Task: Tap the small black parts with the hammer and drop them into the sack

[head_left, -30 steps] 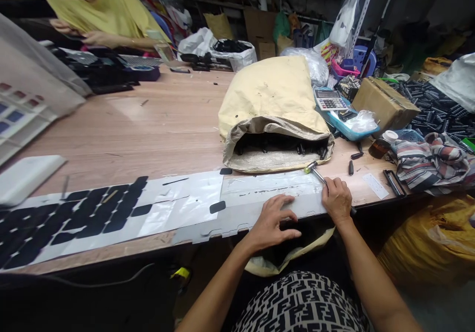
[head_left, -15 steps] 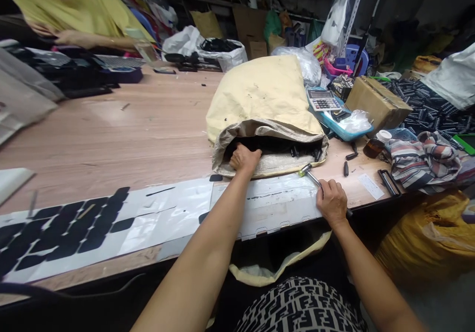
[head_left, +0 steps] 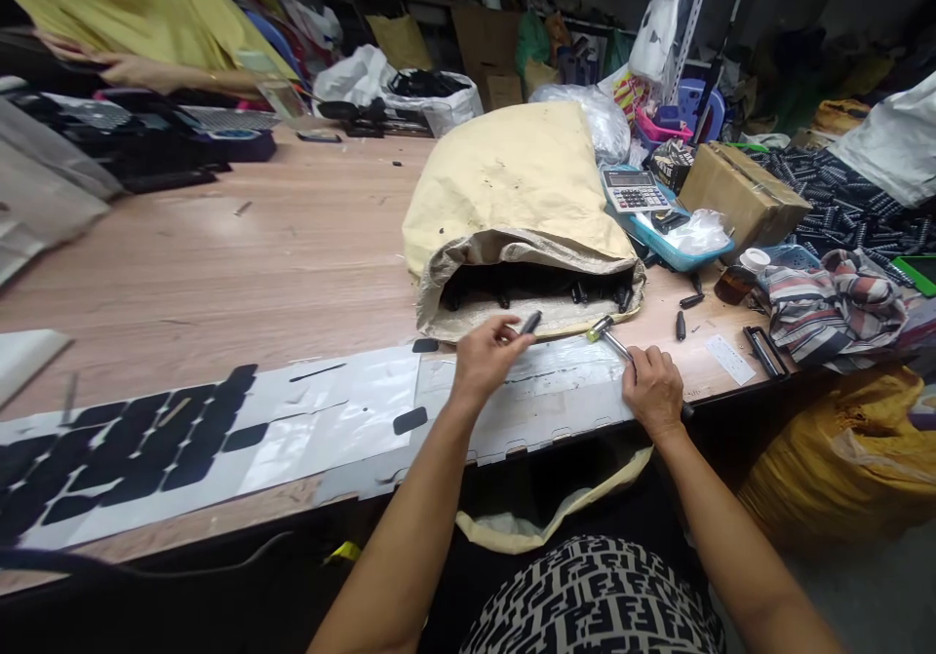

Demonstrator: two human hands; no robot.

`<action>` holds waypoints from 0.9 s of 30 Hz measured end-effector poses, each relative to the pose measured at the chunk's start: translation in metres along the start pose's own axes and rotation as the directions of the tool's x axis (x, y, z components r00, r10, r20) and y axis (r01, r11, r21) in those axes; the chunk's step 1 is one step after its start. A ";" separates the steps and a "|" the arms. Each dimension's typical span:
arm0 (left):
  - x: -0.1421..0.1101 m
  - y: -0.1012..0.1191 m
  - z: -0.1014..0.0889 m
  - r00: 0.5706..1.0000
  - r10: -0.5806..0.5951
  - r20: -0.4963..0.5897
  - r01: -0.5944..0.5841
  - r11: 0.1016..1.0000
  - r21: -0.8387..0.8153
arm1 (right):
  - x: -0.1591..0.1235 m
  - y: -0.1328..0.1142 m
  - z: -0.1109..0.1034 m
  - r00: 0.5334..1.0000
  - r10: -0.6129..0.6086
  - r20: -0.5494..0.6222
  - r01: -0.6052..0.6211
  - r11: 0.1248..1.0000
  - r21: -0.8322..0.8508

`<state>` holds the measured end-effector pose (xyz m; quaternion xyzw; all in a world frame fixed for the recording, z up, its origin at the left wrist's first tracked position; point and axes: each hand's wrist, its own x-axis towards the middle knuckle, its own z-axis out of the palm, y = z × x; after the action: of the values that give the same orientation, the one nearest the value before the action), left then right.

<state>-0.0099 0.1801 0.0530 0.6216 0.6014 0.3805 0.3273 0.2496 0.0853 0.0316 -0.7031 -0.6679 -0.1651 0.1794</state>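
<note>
At the mouth of a cream sack (head_left: pixel 519 172), a small dark part (head_left: pixel 531 323) projects from the fingertips of the left hand (head_left: pixel 484 357), tilted upward and clear of the work surface. Thumb and fingers are pinched on its near end, the far end free; such a short, one-ended hold could let the part pivot or slip if it brushed the sack's rim. Beneath the hand lies a pale board (head_left: pixel 556 376) along the table's front edge; a dropped part could roll over that edge, towards the open bag (head_left: pixel 512 537) below.

Right of the part, the right hand (head_left: pixel 653 386) is closed around the handle of a hammer (head_left: pixel 618 344), whose head lies beside the sack's lower lip. With the head so near, a lift or sideways swing could snag the fabric or strike the left fingers. Other dark pieces (head_left: pixel 579 292) rest just inside the opening, where a tug on the lip might spill them.

Farther right, a loose part (head_left: pixel 681 326) lies on the table (head_left: pixel 329 264), within possible reach of a stray elbow or hammer. Beyond it, a white-capped bottle (head_left: pixel 738 279) stands near a striped cloth (head_left: pixel 811 303); dragging the cloth might topple it.
</note>
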 end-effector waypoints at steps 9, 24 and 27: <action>-0.033 -0.014 0.040 0.930 0.293 0.223 -0.325 0.937 0.124 | 0.002 0.006 -0.001 1.000 -0.003 0.010 0.003 0.999 0.036; -0.032 -0.014 0.034 0.920 0.308 0.241 -0.324 0.946 0.027 | -0.025 -0.026 -0.040 0.987 -0.107 0.117 -0.002 0.730 0.683; -0.032 -0.013 0.034 0.917 0.316 0.244 -0.333 0.942 0.031 | -0.032 -0.031 -0.037 0.984 -0.146 0.098 0.051 0.770 0.636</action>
<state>0.0137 0.1508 0.0221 0.7647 0.4603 0.3312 0.3060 0.2175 0.0406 0.0504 -0.5761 -0.7316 0.1089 0.3478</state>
